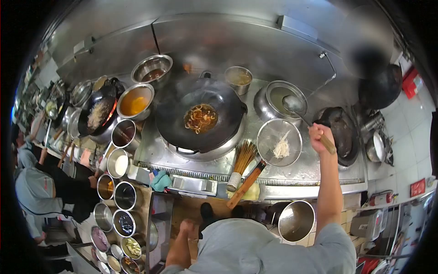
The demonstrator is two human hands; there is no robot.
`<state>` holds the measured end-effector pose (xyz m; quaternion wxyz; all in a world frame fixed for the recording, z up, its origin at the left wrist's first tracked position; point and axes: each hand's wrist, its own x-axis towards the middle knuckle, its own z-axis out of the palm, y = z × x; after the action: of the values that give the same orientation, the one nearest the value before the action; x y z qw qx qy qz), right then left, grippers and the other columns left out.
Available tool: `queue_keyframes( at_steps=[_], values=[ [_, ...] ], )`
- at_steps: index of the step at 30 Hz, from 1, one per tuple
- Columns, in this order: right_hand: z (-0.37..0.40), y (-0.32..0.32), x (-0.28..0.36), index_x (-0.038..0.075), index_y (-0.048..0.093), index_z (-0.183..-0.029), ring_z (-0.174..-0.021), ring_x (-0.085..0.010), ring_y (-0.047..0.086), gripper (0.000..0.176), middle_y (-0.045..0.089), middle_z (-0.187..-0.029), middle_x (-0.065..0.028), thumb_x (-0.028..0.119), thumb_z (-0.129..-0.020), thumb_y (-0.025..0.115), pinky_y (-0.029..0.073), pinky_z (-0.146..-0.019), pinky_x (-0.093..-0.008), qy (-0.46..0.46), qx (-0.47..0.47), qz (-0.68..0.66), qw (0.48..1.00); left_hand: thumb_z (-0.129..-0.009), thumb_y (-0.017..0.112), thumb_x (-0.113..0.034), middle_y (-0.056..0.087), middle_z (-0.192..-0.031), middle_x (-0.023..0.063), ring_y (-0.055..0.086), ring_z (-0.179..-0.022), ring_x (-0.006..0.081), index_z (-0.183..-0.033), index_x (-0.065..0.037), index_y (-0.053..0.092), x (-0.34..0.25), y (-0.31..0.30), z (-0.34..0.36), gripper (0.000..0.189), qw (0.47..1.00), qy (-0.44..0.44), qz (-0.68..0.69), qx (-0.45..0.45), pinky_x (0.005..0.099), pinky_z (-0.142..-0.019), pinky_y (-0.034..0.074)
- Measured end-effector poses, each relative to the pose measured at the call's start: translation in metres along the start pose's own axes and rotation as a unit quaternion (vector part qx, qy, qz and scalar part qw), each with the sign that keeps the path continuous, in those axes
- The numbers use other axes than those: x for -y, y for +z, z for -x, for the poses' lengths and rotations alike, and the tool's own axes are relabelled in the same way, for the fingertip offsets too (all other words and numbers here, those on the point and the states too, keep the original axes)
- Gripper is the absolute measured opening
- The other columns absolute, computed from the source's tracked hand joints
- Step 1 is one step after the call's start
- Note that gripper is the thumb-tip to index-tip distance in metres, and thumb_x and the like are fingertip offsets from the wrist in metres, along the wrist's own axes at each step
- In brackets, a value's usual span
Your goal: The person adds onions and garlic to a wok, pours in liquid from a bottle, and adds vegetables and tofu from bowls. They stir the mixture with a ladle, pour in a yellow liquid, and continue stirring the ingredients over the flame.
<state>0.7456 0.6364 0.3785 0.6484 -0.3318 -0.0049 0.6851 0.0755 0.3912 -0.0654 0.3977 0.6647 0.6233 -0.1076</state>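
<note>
One broad cooktop [205, 171] of brushed, wet-looking steel spread beneath the cookware. Upon it sat a wide, round-bottomed black wok [173, 123], its dark metal holding glossy brown liquid and pale, curled strips [200, 118]. To its right stood a rounded, shiny steel pot [263, 105] with a greenish liquid inside. Just in front of this pot lay a circular strainer [268, 148] of fine mesh, bearing a small heap of thin whitish shreds [282, 147]. Between strainer and wok, a brush [245, 157] of stiff, splayed brown bristles rested near the front edge, beside a flat wooden handle [246, 185]. The ladle [292, 103], a round metal bowl on a long shaft with a wooden end, was held at the pot's mouth; whether it touched the liquid could not be told. The right hand [321, 137] was clenched round its handle. The left hand [188, 227] hung low beside the body, curled, its grip impossible to tell.
</note>
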Motion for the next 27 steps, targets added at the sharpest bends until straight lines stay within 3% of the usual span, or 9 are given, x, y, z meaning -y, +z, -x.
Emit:
queue_keyframes(
  at_steps=[1,4,7,10,13,16,19,23,27],
  values=[
    [0.011,0.013,-0.010,0.000,0.050,-0.086,-0.047,-0.0064,0.043,0.016,0.047,-0.067,-0.0005,0.008,-0.100,0.051,0.036,-0.041,-0.0206,0.007,-0.012,0.014,1.000,-0.085,0.067,-0.036,0.072,-0.114,0.0180,0.069,-0.105,0.0355,-0.107,-0.008,0.074,-0.007,0.010,-0.021,0.036,0.978,-0.107,0.174,-0.031,0.0446,-0.090,0.057],
    [0.050,0.056,-0.042,-0.008,0.053,-0.105,-0.048,-0.0049,0.044,0.019,0.048,-0.071,-0.0004,0.010,-0.102,0.048,0.035,-0.040,-0.0207,0.070,-0.011,-0.033,0.997,-0.085,0.064,-0.036,0.070,-0.120,0.0178,0.067,-0.113,0.0340,-0.111,-0.009,0.073,-0.061,-0.011,-0.058,0.039,0.995,0.015,0.080,-0.058,0.0444,-0.097,0.053],
    [0.067,0.068,-0.071,-0.012,0.043,-0.131,-0.048,-0.0045,0.047,0.036,0.051,-0.077,-0.0034,0.013,-0.105,0.043,0.036,-0.040,-0.0216,0.107,0.075,-0.045,0.990,-0.088,0.059,-0.031,0.068,-0.125,0.0189,0.063,-0.119,0.0349,-0.118,-0.009,0.070,-0.141,-0.063,-0.065,0.039,0.986,0.158,0.006,0.049,0.0450,-0.103,0.050],
    [0.088,0.094,-0.113,-0.009,0.033,-0.146,-0.048,-0.0056,0.048,0.046,0.052,-0.081,-0.0063,0.014,-0.106,0.039,0.039,-0.040,-0.0231,0.126,0.086,-0.097,0.984,-0.089,0.057,-0.030,0.066,-0.131,0.0171,0.063,-0.122,0.0339,-0.130,-0.010,0.065,-0.177,-0.040,-0.096,0.046,0.979,0.184,0.020,0.084,0.0487,-0.102,0.050],
    [0.102,0.114,-0.150,-0.006,0.030,-0.151,-0.048,-0.0072,0.050,0.049,0.052,-0.084,-0.0085,0.016,-0.107,0.036,0.041,-0.039,-0.0255,0.162,0.084,-0.128,0.975,-0.092,0.056,-0.032,0.057,-0.146,0.0134,0.057,-0.132,0.0318,-0.145,-0.017,0.054,-0.202,-0.022,-0.122,0.055,0.967,0.108,-0.127,0.195,0.0528,-0.102,0.049],
    [0.109,0.130,-0.181,-0.005,0.028,-0.152,-0.048,-0.0087,0.050,0.050,0.051,-0.083,-0.0084,0.016,-0.108,0.035,0.043,-0.039,-0.0272,0.184,0.072,-0.149,0.969,-0.097,0.051,-0.035,0.044,-0.158,0.0082,0.046,-0.142,0.0291,-0.155,-0.023,0.041,-0.205,-0.016,-0.124,0.060,0.975,0.060,-0.171,0.133,0.0559,-0.105,0.046],
    [0.103,0.124,-0.199,-0.006,0.019,-0.155,-0.050,-0.0095,0.052,0.055,0.051,-0.084,-0.0105,0.015,-0.107,0.034,0.040,-0.038,-0.0255,0.204,0.094,-0.126,0.966,-0.094,0.052,-0.040,0.023,-0.168,0.0068,0.022,-0.154,0.0301,-0.160,-0.022,0.029,-0.195,0.000,-0.139,0.072,0.989,0.016,-0.074,0.126,0.0632,-0.118,0.016],
    [0.101,0.121,-0.208,0.009,0.047,-0.140,-0.045,-0.0079,0.044,0.035,0.052,-0.078,-0.0072,0.009,-0.105,0.042,0.039,-0.036,-0.0260,0.176,0.009,0.084,0.981,-0.094,0.052,-0.041,0.017,-0.170,0.0067,0.015,-0.156,0.0314,-0.162,-0.021,0.023,-0.193,-0.010,-0.135,0.077,0.992,0.011,-0.033,0.124,0.0665,-0.120,0.007],
    [0.108,0.142,-0.225,0.009,0.045,-0.146,-0.045,-0.0073,0.044,0.046,0.052,-0.076,-0.0067,0.008,-0.100,0.051,0.038,-0.037,-0.0275,0.108,-0.065,0.337,0.933,-0.092,0.052,-0.040,0.023,-0.168,0.0106,0.020,-0.155,0.0322,-0.159,-0.018,0.033,-0.197,-0.040,-0.120,0.073,0.982,0.045,-0.104,0.154,0.0643,-0.121,0.012]
  ],
)
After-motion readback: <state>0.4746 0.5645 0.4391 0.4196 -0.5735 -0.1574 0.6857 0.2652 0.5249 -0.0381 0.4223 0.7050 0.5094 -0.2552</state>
